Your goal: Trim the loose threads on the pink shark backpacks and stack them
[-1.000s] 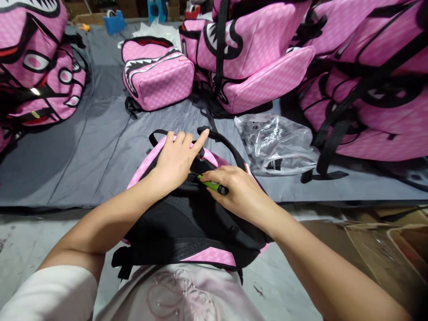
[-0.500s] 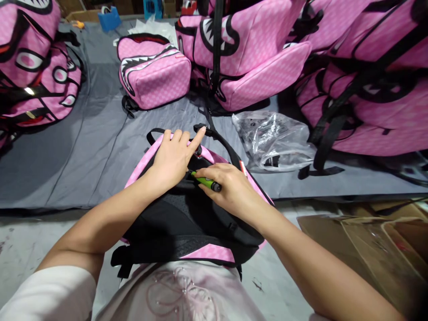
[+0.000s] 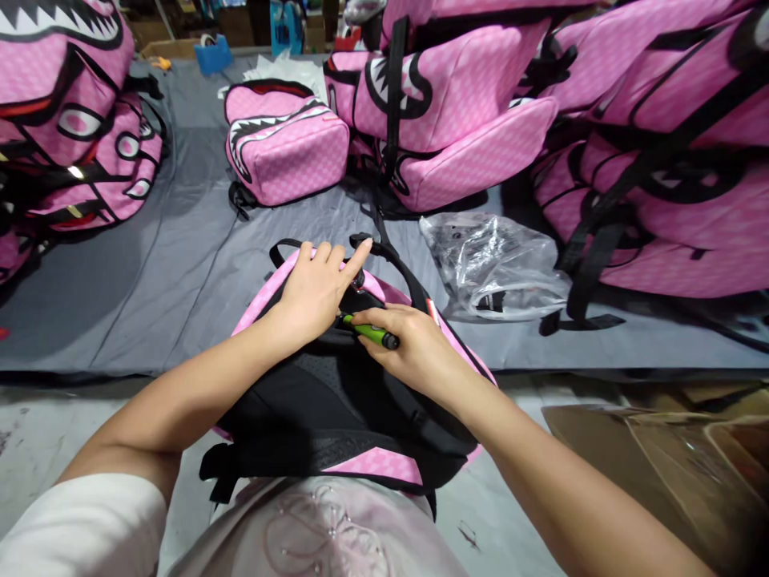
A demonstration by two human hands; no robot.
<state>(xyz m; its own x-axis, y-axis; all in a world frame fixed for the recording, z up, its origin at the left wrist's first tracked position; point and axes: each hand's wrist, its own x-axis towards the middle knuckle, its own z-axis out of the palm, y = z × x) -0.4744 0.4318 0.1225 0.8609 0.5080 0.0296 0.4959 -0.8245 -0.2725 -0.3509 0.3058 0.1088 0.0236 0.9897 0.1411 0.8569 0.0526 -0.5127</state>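
Your single head camera, looking forward and down, close over your hands on the pink backpack (image 3: pixel 366 461), gray table mat (image 3: pixel 180 264) beyond, no second view.

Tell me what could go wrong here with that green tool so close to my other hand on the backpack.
The green tool in the right hand points toward the left hand, so a slip could nick a finger. Its tip works at the backpack top, where it might snag the fabric. The backpack overhangs the grey mat edge and may slide off.
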